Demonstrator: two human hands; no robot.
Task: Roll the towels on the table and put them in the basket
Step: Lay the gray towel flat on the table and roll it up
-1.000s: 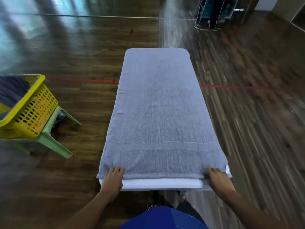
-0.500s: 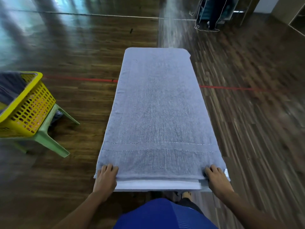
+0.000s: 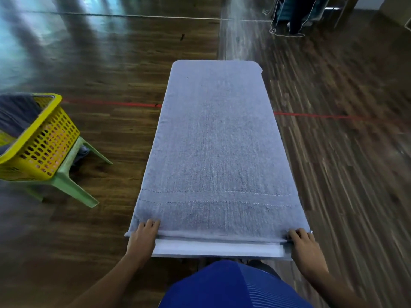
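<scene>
A long grey towel (image 3: 218, 147) lies flat along the narrow white table (image 3: 218, 250), covering nearly all of it. My left hand (image 3: 142, 238) holds the towel's near left corner, fingers on top of the hem. My right hand (image 3: 304, 245) holds the near right corner the same way. A thin fold shows along the near hem between both hands. The yellow basket (image 3: 42, 143) stands at the left on a green plastic stool (image 3: 73, 181), with a dark grey towel (image 3: 15, 112) inside it.
Dark wooden floor surrounds the table, crossed by a red line (image 3: 311, 115). A metal rack with a white cord (image 3: 289, 21) stands far back on the right. My blue clothing (image 3: 231, 285) fills the bottom middle.
Both hands have shifted slightly along the near hem and the edge has begun to lift into a small fold. The camera has dropped a little closer.
</scene>
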